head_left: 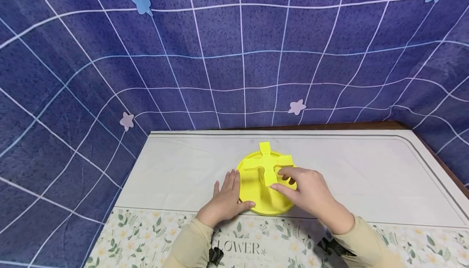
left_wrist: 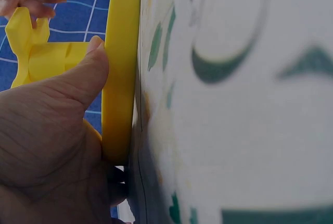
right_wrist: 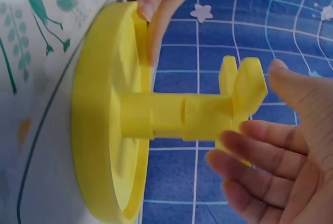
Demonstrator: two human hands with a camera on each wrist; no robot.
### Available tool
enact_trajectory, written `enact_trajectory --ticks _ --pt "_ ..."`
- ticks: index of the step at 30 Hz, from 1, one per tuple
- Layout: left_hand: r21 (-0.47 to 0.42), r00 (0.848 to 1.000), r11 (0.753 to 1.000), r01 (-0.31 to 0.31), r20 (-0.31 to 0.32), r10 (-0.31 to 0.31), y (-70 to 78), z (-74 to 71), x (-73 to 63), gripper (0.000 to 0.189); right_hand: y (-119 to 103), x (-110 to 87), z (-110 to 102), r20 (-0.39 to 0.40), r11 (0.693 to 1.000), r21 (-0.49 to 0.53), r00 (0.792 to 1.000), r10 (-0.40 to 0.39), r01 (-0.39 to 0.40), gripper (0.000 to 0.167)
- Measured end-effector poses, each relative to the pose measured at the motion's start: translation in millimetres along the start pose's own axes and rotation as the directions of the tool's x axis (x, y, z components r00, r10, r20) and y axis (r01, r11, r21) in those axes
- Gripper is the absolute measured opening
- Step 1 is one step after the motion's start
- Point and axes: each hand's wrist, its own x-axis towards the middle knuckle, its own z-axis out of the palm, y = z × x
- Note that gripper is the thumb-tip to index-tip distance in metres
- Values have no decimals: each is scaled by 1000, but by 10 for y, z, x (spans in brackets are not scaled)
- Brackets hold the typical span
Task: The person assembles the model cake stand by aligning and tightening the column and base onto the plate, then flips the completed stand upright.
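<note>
A yellow round tray (head_left: 265, 203) with a raised rim lies on the table. From its middle rises a yellow post (right_wrist: 171, 117), topped by a four-armed yellow cross (head_left: 268, 163). My left hand (head_left: 225, 203) rests against the tray's left side with straight fingers; its thumb (left_wrist: 93, 60) lies over the front rim. At the cross, my right hand (head_left: 311, 188) has its thumb near the end of the front arm and its loosely bent fingers beside the right arm. A gap shows between the right thumb (right_wrist: 283, 78) and the cross in the right wrist view.
The table has a white cover (head_left: 183, 170) with a floral strip (head_left: 146, 235) along its near side. A blue curtain (head_left: 220, 68) with a grid pattern and stars hangs behind and at the sides. Dark wrist straps (head_left: 216, 255) show by the sleeves.
</note>
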Motion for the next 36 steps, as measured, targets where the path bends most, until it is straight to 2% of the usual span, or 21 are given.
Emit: enact_trajectory --ticks 6,9,13,17,20,22,30,36 --pt "-2 1000 1000 1 6 -1 -11 6 -2 106 130 -2 -103 -185 999 34 983 -4 10 14" --pt "1 1000 1000 3 7 -3 -13 7 -1 106 214 7 -129 -216 999 29 976 21 -15 15" --pt "-4 1000 1000 3 5 -3 -11 7 1 106 322 13 -122 -178 997 61 982 58 -48 29" --pt "-5 1000 1000 5 3 -5 -14 13 7 106 395 23 -97 -54 986 139 994 96 -87 39" --pt "-1 1000 1000 6 4 -6 -17 21 15 106 419 30 -87 43 974 185 991 123 -129 39" --pt "-2 1000 1000 2 2 -2 -20 24 17 107 427 31 -83 76 969 197 987 139 -152 38" --pt "-10 1000 1000 -4 6 4 -13 11 6 106 422 -3 -86 95 965 184 981 172 -187 29" --pt "-13 1000 1000 -6 6 6 -18 16 10 106 377 -64 -86 69 972 174 987 146 -156 27"
